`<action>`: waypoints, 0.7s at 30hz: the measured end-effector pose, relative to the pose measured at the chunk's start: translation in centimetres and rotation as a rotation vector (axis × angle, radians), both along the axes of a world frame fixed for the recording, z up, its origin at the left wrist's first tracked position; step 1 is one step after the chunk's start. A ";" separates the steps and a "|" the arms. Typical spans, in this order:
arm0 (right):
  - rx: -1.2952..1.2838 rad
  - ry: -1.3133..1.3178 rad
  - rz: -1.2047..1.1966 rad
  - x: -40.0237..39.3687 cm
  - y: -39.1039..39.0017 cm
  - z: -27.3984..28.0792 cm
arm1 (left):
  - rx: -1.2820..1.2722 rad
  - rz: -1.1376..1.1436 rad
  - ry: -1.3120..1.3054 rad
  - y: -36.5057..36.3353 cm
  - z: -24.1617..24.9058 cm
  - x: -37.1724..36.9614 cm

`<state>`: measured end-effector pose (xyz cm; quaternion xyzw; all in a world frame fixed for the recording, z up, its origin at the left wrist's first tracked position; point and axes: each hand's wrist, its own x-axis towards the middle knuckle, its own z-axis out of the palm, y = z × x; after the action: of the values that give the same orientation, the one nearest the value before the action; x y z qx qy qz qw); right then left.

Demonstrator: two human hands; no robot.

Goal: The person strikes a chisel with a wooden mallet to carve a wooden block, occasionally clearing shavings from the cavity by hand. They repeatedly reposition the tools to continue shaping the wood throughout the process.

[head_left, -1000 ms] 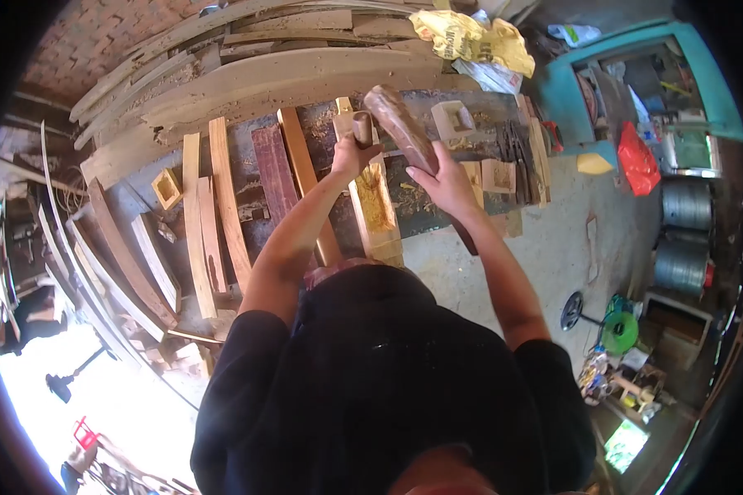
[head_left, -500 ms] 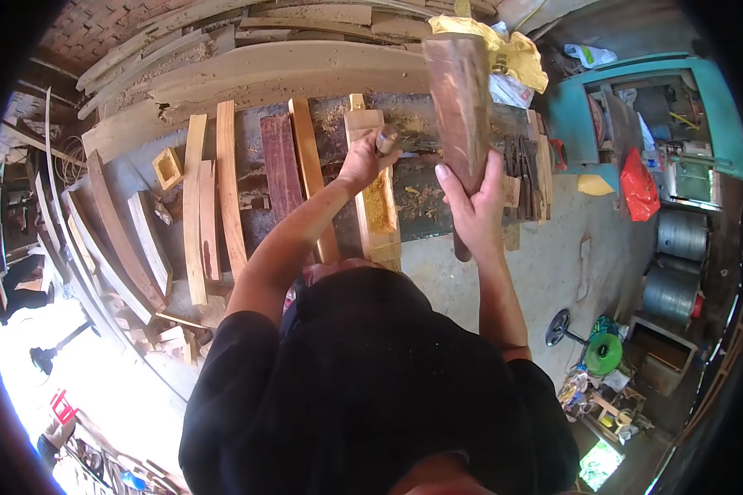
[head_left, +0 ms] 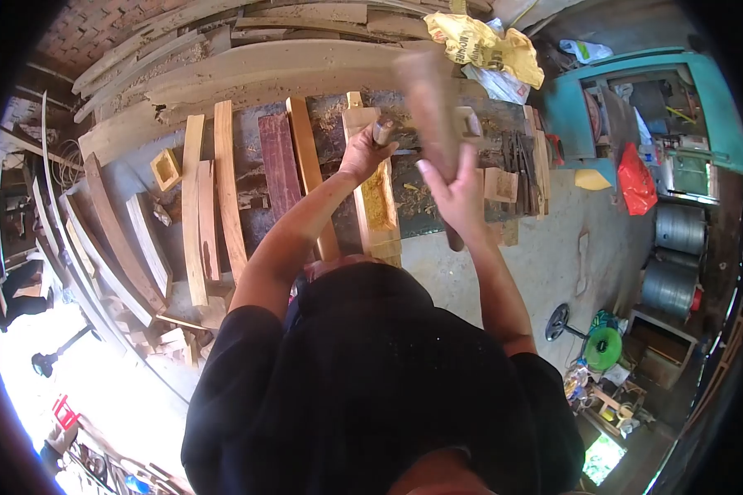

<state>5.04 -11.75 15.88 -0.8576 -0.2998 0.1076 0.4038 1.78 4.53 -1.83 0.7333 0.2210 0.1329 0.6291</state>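
My left hand (head_left: 362, 157) is wrapped round the handle of a chisel (head_left: 385, 129), its round wooden end showing above the fist. Under that hand lies a pale wooden block (head_left: 390, 247) with a long hollow cut into it, full of yellowish chips. My right hand (head_left: 461, 200) grips the narrow end of a heavy wooden mallet (head_left: 431, 103), shaped like a club. Motion smears the mallet's broad head, which points up and leans left, close to the chisel's handle. The chisel's cutting end is mostly hidden behind my left hand.
Left of the block lie several boards, among them a dark reddish one (head_left: 281, 161). A small hollowed block (head_left: 167, 169) rests farther left. Dark chisels (head_left: 522, 169) line up on the right. Behind runs a long, dusty plank (head_left: 248, 73); a teal cabinet (head_left: 574, 107) stands at right.
The mallet has tipped left toward the chisel's handle, and my right hand has moved slightly left with it. My left hand stays on the chisel at the block.
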 end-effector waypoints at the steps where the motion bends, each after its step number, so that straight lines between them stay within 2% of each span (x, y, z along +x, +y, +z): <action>1: -0.231 -0.072 0.086 0.7 -0.1 -1.1 | -0.168 0.013 -0.077 -0.1 -0.1 0.3; 2: -0.229 -0.072 0.084 0.9 -0.6 -1.7 | -0.336 0.025 -0.149 -0.2 -0.3 0.2; 3: -0.177 -0.125 0.109 1.5 -0.7 -1.9 | -0.112 0.060 0.087 0.5 1.3 0.1; 4: -0.134 -0.172 0.143 1.5 -0.3 -1.3 | -0.117 0.071 0.087 0.8 1.7 0.1; 5: -0.071 -0.031 0.102 1.4 -0.1 -0.4 | -0.126 0.051 0.051 0.8 1.8 -0.2; 6: -0.078 -0.022 0.101 0.8 0.5 0.4 | -0.133 0.024 0.019 0.8 2.0 -0.4; 7: 0.050 0.031 0.026 0.2 1.1 0.9 | 0.021 0.001 0.136 0.8 2.7 -0.3; 8: 0.186 0.075 -0.049 0.0 1.4 1.0 | 0.024 -0.005 0.138 0.7 2.3 0.0; 9: 0.051 0.088 -0.089 0.0 1.3 0.4 | -0.040 -0.016 0.095 0.5 1.4 0.4; 10: 0.054 0.084 -0.092 0.7 0.6 -1.5 | -0.105 -0.025 0.052 0.3 0.1 0.8; 11: -0.082 -0.023 0.022 2.0 -0.3 -4.2 | -0.113 -0.026 -0.041 0.3 -3.6 2.0; 12: -0.221 -0.127 0.133 2.7 -0.8 -5.5 | -0.109 -0.027 -0.043 0.9 -3.2 1.9; 13: -0.294 -0.105 0.117 2.6 -0.9 -4.2 | -0.095 0.027 0.117 1.9 -2.4 2.0; 14: -0.297 -0.108 0.130 2.5 -0.6 -3.2 | -0.090 0.087 0.283 2.5 -1.9 1.7; 15: -0.227 -0.026 0.080 2.1 -0.4 -2.3 | -0.141 0.113 0.141 2.5 -5.0 2.2; 17: 0.011 0.054 -0.003 1.0 0.4 -1.0 | -0.134 0.097 0.116 2.2 -3.8 1.5; 18: 0.012 0.057 -0.006 0.8 0.6 -1.3 | -0.119 0.078 0.081 2.2 -3.4 1.4; 20: -0.106 0.063 -0.013 0.7 0.5 -2.4 | -0.072 0.030 0.176 2.1 -2.3 1.6; 21: -0.225 -0.017 0.126 2.0 -0.5 -4.8 | -0.032 0.008 0.310 2.0 -1.5 1.7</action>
<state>7.04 -12.23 11.05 -0.8780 -0.3424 0.1583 0.2946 3.46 6.53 -3.29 0.7341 0.3204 0.0171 0.5984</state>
